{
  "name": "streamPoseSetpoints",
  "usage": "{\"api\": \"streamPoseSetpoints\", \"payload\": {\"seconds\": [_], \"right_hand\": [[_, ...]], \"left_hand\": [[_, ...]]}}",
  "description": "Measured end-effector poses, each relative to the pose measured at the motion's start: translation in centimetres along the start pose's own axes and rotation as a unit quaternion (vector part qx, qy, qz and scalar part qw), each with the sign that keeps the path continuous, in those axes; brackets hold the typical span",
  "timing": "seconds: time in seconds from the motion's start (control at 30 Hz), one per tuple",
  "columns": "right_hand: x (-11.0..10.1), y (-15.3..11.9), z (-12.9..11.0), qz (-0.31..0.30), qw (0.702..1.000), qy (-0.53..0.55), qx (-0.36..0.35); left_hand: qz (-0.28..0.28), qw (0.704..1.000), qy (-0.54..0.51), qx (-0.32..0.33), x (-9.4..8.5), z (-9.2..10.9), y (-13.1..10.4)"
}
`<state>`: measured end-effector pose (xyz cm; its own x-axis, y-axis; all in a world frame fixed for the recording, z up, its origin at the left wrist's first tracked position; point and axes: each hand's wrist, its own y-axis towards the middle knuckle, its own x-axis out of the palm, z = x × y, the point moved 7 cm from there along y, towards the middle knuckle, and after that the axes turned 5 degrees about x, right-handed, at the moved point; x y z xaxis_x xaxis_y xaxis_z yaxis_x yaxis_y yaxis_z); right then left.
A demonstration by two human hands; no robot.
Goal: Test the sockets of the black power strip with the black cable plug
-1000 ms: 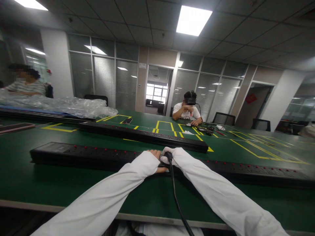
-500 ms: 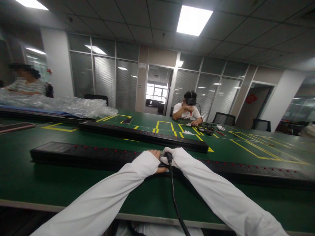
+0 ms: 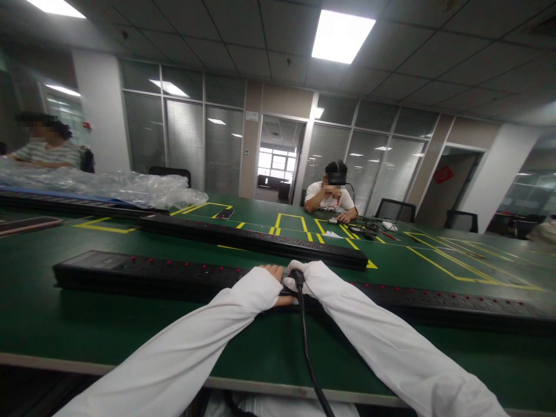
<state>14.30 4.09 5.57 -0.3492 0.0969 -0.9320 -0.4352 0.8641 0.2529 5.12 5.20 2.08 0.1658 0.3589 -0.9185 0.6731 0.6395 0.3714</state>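
Note:
A long black power strip (image 3: 174, 274) with red dots along its top lies across the green table in front of me. My left hand (image 3: 278, 284) wraps over its middle, fingers on top and thumb along the near side. Gloved in white, my right hand (image 3: 304, 272) is closed around a black power plug (image 3: 297, 277) at the strip's top, right beside the left hand. From the plug a black cable (image 3: 307, 353) hangs down toward me over the table edge. Whether the plug sits in a socket is hidden by the hands.
Behind lies a second black power strip (image 3: 256, 242). Bubble wrap (image 3: 99, 185) covers more strips at the far left, near a pink-edged phone (image 3: 30, 225). Another phone (image 3: 225, 214) lies farther back. A person (image 3: 332, 194) sits across the table (image 3: 165, 336) beside loose cables; another person sits far left.
My hands, the plug and the strip look unmoved. The cable's lower end has shifted very slightly. The person opposite has moved the head and raised hand a little.

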Motion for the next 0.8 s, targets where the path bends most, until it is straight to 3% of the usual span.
{"api": "streamPoseSetpoints", "payload": {"seconds": [0.17,0.43,0.8], "right_hand": [[0.4,0.4,0.8,0.013,0.999,0.022,0.048],[-0.8,-0.7,-1.2,0.008,0.999,-0.021,-0.042],[-0.3,-0.3,-0.4,-0.012,1.0,0.008,-0.005]], "left_hand": [[-0.014,1.0,-0.006,-0.001,0.3,-0.2,0.3],[0.0,1.0,-0.006,0.001,0.4,-0.2,0.3],[0.024,1.0,0.003,0.003,-0.3,0.1,-0.1]]}}
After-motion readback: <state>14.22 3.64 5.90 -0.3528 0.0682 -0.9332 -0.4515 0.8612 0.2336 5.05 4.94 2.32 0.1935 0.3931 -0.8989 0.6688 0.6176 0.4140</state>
